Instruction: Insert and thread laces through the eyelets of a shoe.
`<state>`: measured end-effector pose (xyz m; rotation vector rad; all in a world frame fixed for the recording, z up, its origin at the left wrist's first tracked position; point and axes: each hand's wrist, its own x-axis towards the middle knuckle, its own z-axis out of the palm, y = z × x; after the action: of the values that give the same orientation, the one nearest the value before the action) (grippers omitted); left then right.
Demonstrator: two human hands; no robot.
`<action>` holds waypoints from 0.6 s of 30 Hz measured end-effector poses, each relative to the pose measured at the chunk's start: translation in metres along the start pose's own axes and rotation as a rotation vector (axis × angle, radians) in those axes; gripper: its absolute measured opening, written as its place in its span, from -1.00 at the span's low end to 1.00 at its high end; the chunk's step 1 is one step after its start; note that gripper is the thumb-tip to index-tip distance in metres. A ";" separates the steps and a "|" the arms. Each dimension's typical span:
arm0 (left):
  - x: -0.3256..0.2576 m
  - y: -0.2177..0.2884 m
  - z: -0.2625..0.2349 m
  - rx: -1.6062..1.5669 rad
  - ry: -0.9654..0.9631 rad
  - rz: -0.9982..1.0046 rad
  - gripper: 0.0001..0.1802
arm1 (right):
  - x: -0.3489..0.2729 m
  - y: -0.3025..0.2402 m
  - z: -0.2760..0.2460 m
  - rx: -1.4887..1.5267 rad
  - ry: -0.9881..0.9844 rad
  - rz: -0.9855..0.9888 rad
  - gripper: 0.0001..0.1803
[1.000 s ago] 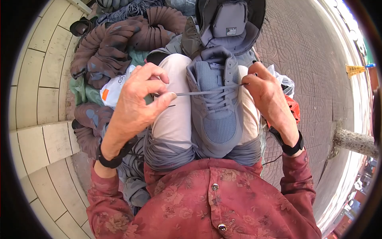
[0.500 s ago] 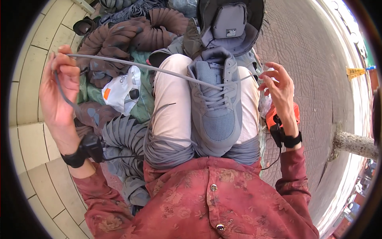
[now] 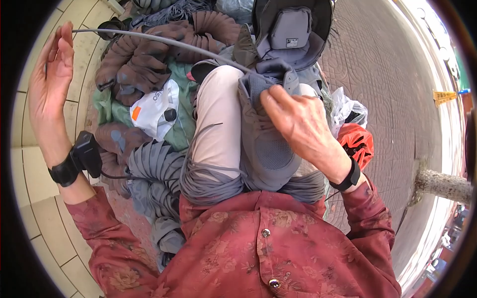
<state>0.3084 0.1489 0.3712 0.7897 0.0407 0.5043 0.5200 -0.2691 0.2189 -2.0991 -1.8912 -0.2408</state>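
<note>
A grey lace-up shoe (image 3: 271, 154) rests between my thighs, toe toward me. From near its collar a grey shoelace (image 3: 164, 40) stretches up and left to the fingertips of my left hand (image 3: 52, 79). That hand is raised and seen nearly edge-on, its fingers close together at the lace; the lace's tail is hidden. Over the tongue and eyelets my right hand (image 3: 308, 124) lies with bent, closed fingers. It covers much of the lacing, and what its fingertips hold is hidden. Loose bundles of grey laces (image 3: 211, 186) lie across my thighs.
Brown shoe parts (image 3: 134, 64) and grey shoe parts (image 3: 154, 164) lie in stacks to the left, near a white plastic bag (image 3: 154, 111). Ahead stands an upturned black-and-grey cap-like item (image 3: 290, 30). An orange bag (image 3: 355, 141) and a tree trunk (image 3: 442, 184) are at right.
My left hand has moved up and left, drawing the lace farther out. My right hand has come in from the right, down onto the shoe's lacing.
</note>
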 end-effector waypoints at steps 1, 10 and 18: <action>0.000 0.002 0.000 0.002 0.002 0.003 -0.62 | 0.001 0.001 0.002 -0.032 -0.025 0.061 -0.69; -0.022 -0.011 -0.023 0.068 0.174 0.101 -0.72 | 0.005 0.023 -0.005 0.802 -0.030 0.395 -0.83; -0.041 -0.011 -0.077 -0.023 0.296 0.108 -0.72 | -0.001 0.014 -0.020 1.188 -0.282 0.504 -0.89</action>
<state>0.2595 0.1756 0.3030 0.6915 0.2670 0.7198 0.5348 -0.2777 0.2354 -1.6243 -1.0241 1.0563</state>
